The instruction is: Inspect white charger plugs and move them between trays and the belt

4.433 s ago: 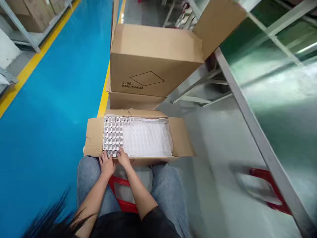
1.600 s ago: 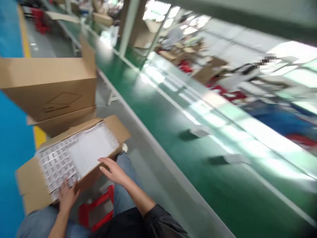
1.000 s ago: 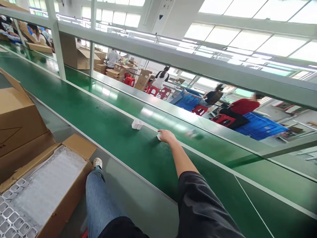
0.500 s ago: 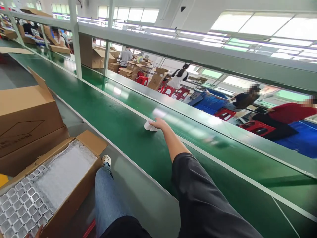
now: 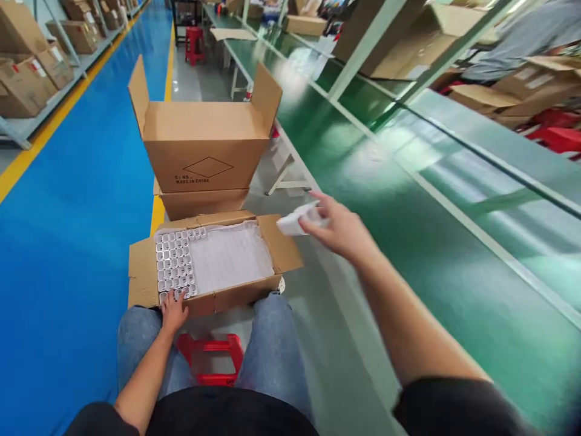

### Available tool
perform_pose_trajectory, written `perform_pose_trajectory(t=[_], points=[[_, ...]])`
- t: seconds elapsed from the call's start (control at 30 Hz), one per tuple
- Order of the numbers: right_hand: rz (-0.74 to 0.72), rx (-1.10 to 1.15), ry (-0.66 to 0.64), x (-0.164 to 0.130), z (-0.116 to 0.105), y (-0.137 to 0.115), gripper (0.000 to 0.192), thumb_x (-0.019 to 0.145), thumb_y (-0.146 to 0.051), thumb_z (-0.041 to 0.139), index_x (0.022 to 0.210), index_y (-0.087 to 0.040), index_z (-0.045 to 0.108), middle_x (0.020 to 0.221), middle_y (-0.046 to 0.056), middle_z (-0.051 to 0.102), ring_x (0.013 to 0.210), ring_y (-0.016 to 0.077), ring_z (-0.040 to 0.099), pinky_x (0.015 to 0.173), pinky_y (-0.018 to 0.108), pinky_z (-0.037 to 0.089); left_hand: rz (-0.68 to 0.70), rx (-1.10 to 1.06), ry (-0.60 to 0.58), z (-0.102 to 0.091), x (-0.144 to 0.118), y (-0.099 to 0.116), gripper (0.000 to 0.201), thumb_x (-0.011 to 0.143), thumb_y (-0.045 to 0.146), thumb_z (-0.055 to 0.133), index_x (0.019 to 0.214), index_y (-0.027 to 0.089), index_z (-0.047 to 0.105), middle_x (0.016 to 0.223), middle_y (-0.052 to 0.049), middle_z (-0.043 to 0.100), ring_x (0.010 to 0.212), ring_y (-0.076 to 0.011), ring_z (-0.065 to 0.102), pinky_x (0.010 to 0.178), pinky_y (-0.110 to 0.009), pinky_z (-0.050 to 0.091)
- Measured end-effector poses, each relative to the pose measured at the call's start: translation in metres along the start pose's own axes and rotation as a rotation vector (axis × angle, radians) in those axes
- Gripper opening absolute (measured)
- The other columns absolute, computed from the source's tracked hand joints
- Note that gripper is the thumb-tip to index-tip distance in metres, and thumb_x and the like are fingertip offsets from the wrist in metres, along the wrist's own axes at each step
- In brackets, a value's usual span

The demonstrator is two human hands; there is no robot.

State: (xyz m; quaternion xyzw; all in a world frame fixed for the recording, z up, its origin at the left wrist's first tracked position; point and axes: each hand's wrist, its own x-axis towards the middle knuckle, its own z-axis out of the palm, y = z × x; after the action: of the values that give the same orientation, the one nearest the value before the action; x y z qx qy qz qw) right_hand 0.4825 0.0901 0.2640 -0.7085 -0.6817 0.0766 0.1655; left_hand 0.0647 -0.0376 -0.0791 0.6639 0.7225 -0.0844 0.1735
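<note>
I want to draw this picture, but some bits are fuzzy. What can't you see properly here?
- The white thing in the right hand: head view, motion blur and the fingers hide its shape.
- The small white cups in the open box: too small to tell what is inside.
- The left hand: fingertips lie over the cups, so its grip is unclear.
- The red stool: mostly hidden by the legs.

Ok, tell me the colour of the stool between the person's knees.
Red. The stool shows best in the head view, below the open box.
</note>
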Motion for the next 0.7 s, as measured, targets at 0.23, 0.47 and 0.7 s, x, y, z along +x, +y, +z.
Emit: perform_pose_trajectory(t=[0.23,0.47,0.7], points=[[0.121,0.1,-0.393,0.023,0.253,-0.106,0.063,0.089,-0.031,0.063,0.146,-0.011,0.043,0.113,0.015,0.07,0.106,0.0273,0.063,0.089,0.032,0.047,0.0,-0.118,-0.037,0.002,0.0,0.001,0.058,0.089,0.027,0.066,0.144,0.024,0.049,0.161,-0.013,0.029,0.148,-0.0369,0.028,0.116,-0.058,0.03],[0.222,0.088,-0.455,0.04,0.396,-0.138,0.069,0.095,-0.031,0.055,0.155,-0.012,0.026,0.118,0.016,0.069,0.113,0.0279,0.058,0.094,0.033,0.043,-0.022,-0.179,-0.022,0.008,0.004,0.004,0.059,0.085,0.019,0.063,0.143,0.026,0.052,0.161,-0.016,0.028,0.146,-0.0375,0.032,0.116,-0.052,0.031],[0.207,0.11,-0.469,0.076,0.441,-0.162,0.072,0.095,-0.029,0.058,0.155,-0.009,0.022,0.112,0.02,0.07,0.116,0.0302,0.058,0.097,0.037,0.042,-0.038,-0.221,0.0,0.008,0.009,0.007,0.057,0.084,0.015,0.062,0.141,0.023,0.055,0.159,-0.018,0.028,0.145,-0.0381,0.031,0.117,-0.051,0.031]])
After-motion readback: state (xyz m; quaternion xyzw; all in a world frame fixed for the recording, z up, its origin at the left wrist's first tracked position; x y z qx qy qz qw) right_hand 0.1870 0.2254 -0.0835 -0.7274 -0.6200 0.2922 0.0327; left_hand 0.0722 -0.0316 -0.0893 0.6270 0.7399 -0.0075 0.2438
